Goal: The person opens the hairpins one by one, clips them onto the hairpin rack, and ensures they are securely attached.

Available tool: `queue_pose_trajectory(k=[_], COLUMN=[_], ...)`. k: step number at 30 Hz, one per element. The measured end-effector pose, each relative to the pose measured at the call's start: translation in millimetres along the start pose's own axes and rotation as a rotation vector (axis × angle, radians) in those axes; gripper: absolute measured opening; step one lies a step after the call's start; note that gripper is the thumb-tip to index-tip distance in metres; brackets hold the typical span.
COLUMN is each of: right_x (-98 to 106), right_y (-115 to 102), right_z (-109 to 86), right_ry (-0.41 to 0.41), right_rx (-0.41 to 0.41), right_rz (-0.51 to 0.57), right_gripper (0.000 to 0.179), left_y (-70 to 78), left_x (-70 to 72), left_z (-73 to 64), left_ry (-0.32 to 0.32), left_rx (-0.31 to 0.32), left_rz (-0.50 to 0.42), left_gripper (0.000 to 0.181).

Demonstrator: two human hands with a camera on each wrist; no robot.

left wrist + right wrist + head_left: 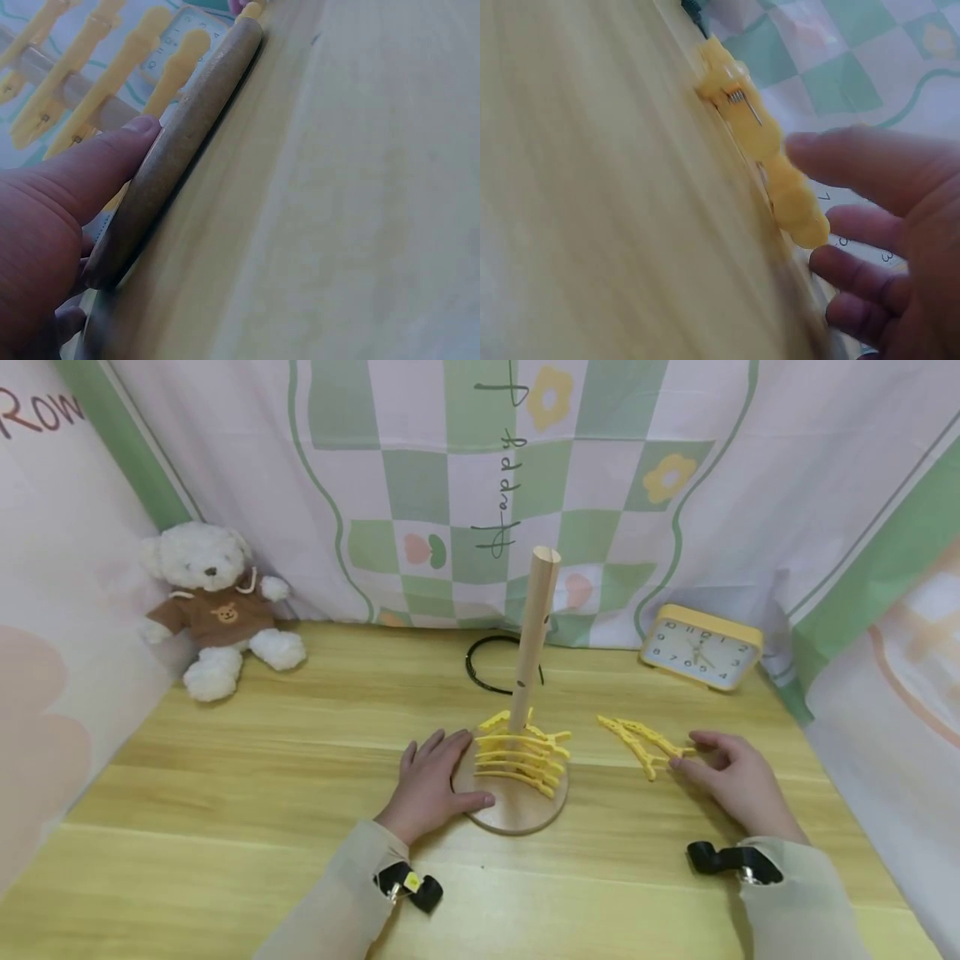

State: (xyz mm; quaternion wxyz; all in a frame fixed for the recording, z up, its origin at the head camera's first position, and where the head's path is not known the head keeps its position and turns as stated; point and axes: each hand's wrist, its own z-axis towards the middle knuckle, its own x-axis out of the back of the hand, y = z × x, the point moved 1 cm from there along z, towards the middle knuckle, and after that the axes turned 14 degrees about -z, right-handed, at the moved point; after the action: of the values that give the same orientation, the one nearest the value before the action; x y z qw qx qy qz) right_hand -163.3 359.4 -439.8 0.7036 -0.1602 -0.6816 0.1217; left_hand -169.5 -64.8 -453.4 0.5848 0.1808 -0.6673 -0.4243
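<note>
A wooden stand, with a round base (pixel 517 814) and an upright pole (pixel 534 627), has several yellow spring clips (pixel 517 760) stacked around the pole's foot. My left hand (pixel 431 785) grips the left side of the base. In the left wrist view its thumb (pixel 120 150) lies over the disc and other fingers show at the rim. To the right, two more yellow clips (pixel 637 743) lie on the table at an angle to each other. My right hand (pixel 738 781) has thumb and forefinger apart around a clip's handle end. The right wrist view shows the clip's spring (pixel 736 97) beside the thumb (pixel 810 150).
Behind the pole a thin black loop (pixel 480 681) lies on the wooden table (pixel 187 818). A yellow-framed clock (pixel 701 647) stands at the back right, and a white teddy bear (pixel 225 618) sits at the back left. A printed curtain (pixel 412 410) hangs along the back.
</note>
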Motion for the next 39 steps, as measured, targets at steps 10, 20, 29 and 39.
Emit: queue_pose_trajectory(k=[10,20,29,39], right_x=[5,15,26,36], right_y=[-2,-45,-92,-126], right_z=[-0.5,-7.8,-23.0,-40.8], right_ry=[0.006,0.311,0.370,0.367], right_rx=[-0.014,-0.029,0.139,0.284], right_rz=[-0.059,0.284,0.350,0.215], right_gripper=[0.065,0.047,0.026,0.021], left_y=[0.9,2.0,3.2,4.6], left_x=[1.1,1.9,1.6,1.4], left_z=[-0.5,-1.5,-2.2,-2.4], left_ry=[0.002,-0.001,-0.002,-0.005], left_rx=[0.002,0.002,0.000,-0.003], left_rz=[-0.011,-0.007,-0.001,0.006], left_gripper=[0.097,0.096,0.096,0.096])
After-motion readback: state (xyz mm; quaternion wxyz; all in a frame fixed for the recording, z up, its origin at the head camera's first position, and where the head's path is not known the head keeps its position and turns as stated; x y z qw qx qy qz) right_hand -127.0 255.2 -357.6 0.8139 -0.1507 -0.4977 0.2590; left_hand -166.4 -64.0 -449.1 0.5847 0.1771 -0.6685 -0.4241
